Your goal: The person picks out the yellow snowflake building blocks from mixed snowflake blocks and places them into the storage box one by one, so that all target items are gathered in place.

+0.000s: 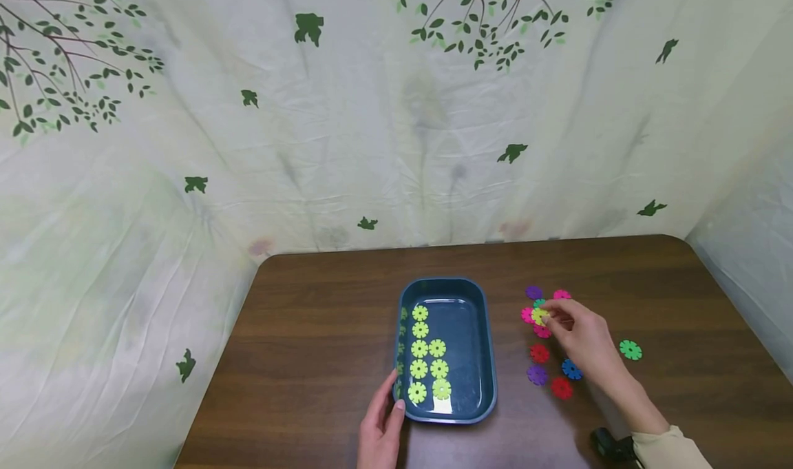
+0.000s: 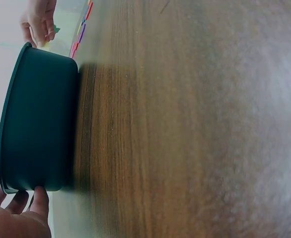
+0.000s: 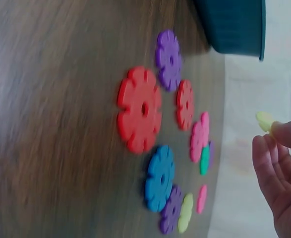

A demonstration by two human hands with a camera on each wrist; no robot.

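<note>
My right hand (image 1: 581,335) pinches a yellow notched flower-shaped plastic disc (image 1: 540,317) between thumb and fingertips, raised above a loose cluster of similar discs. The right wrist view shows this held disc (image 3: 265,121) nearly edge-on. On the table's left part, my left hand (image 1: 381,424) grips the near left corner of a dark blue tray (image 1: 488,359), thumb at the rim and fingers against the outer wall. Inside the tray, yellow discs (image 1: 418,348) lie flat in two columns, the left one longer. The left wrist view shows only the tray's outside (image 2: 38,119).
Right of the tray lie red (image 1: 562,388), purple (image 1: 537,375), blue (image 1: 571,369) and pink (image 1: 562,295) discs, with a green disc (image 1: 630,350) farther right. Another yellow disc (image 3: 185,213) lies among them. A leaf-patterned cloth (image 1: 434,145) hangs behind the wooden table (image 1: 334,304).
</note>
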